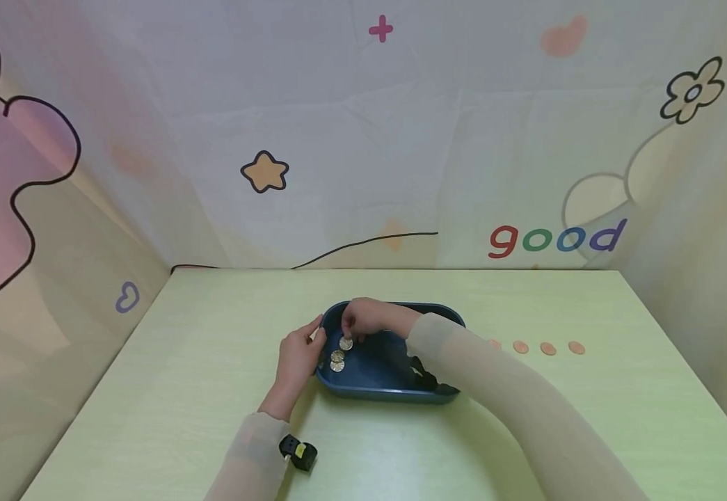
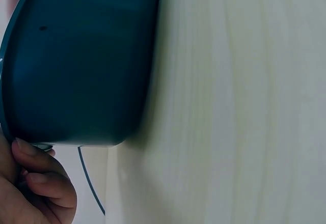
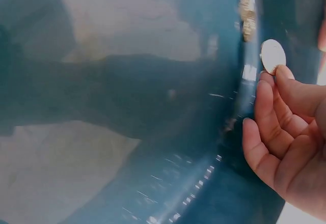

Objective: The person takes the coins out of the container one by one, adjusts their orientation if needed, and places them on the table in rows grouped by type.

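A dark blue tray point(image 1: 388, 398) with rounded corners sits on the table, and my left hand point(image 1: 300, 356) grips its left rim. The left wrist view shows the curled fingers point(image 2: 53, 183) of that hand at the tray's end. My right hand point(image 1: 366, 319) reaches inside, over the tray's left part. Between thumb and fingertips it pinches a shiny coin point(image 3: 273, 56), held on edge near the tray's end wall. Two more coins point(image 1: 337, 366) lie overlapping on the tray floor just nearer to me. The right forearm hides much of the tray's right side.
Several copper-coloured round pieces point(image 1: 547, 348) lie in a row on the pale table point(image 1: 213, 334), right of the tray; the right sleeve point(image 1: 494, 376) partly covers the leftmost. A printed cloth point(image 1: 338, 139) hangs behind the table. A small black device point(image 1: 298, 452) is on the left wrist.
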`<state>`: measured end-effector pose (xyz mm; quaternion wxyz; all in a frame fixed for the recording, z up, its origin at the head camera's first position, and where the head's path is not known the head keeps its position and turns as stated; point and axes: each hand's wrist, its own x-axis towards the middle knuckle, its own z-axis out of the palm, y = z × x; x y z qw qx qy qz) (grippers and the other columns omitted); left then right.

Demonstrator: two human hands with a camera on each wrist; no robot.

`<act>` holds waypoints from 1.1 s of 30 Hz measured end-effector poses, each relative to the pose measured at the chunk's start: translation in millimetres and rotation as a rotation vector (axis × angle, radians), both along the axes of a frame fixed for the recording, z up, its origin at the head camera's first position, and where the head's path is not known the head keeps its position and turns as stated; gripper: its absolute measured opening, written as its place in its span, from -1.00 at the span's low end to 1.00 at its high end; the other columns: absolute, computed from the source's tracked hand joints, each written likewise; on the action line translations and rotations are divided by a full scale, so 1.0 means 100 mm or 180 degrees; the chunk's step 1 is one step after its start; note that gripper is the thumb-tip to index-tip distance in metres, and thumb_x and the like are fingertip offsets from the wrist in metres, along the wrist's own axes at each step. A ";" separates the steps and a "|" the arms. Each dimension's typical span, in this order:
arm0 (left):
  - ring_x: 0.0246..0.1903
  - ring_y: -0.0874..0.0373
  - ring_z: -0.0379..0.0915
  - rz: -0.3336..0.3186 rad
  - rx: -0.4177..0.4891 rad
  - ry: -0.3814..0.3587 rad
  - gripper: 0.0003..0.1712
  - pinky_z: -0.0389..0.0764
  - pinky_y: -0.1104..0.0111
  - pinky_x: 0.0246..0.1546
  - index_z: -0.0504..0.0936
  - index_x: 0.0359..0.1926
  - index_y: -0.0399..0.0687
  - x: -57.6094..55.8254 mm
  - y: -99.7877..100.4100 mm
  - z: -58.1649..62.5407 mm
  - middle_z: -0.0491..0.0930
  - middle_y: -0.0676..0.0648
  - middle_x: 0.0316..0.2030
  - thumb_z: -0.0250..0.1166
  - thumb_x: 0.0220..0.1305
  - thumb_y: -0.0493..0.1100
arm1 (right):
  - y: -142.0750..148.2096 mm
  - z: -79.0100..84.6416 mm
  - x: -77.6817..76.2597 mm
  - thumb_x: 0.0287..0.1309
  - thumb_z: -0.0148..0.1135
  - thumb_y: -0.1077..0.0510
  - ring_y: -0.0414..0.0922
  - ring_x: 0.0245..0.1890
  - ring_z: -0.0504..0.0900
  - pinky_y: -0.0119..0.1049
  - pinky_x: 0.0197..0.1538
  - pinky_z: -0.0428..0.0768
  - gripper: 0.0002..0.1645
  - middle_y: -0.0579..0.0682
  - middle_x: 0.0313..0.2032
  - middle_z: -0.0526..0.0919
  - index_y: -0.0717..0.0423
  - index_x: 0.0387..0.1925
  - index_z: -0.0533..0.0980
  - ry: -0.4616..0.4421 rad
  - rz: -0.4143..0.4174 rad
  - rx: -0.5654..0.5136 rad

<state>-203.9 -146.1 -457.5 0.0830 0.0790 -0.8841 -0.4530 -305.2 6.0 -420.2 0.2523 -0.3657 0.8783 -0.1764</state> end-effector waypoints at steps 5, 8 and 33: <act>-0.83 0.33 0.15 -0.0003 -0.0021 0.0021 -0.53 0.29 0.47 -0.67 0.59 0.29 -0.17 0.00 -0.01 0.00 0.20 0.15 -0.80 0.14 0.41 -0.19 | 0.12 0.15 -0.01 0.38 0.19 0.30 -0.18 -0.42 0.68 -0.43 -0.27 0.59 -0.80 0.04 -0.39 0.69 0.15 -0.42 0.57 0.0015 0.0013 -0.0100; -0.84 0.34 0.16 0.0013 -0.0003 0.0013 -0.52 0.31 0.48 -0.69 0.59 0.30 -0.16 0.00 -0.01 0.00 0.21 0.14 -0.79 0.15 0.41 -0.19 | 0.19 0.24 -0.01 0.38 0.20 0.29 -0.20 -0.43 0.65 -0.41 -0.24 0.62 -0.81 0.02 -0.39 0.67 0.15 -0.41 0.57 -0.0009 -0.0009 -0.0139; -0.82 0.31 0.15 -0.0027 0.0030 -0.0118 -0.51 0.29 0.49 -0.70 0.55 0.34 -0.13 0.01 0.00 0.00 0.18 0.12 -0.80 0.12 0.45 -0.15 | 0.95 0.58 0.27 0.39 0.20 0.26 -0.25 -0.55 0.40 -0.40 -0.30 0.44 -0.81 -0.14 -0.54 0.51 0.19 -0.38 0.61 -0.0064 -0.0147 -0.0450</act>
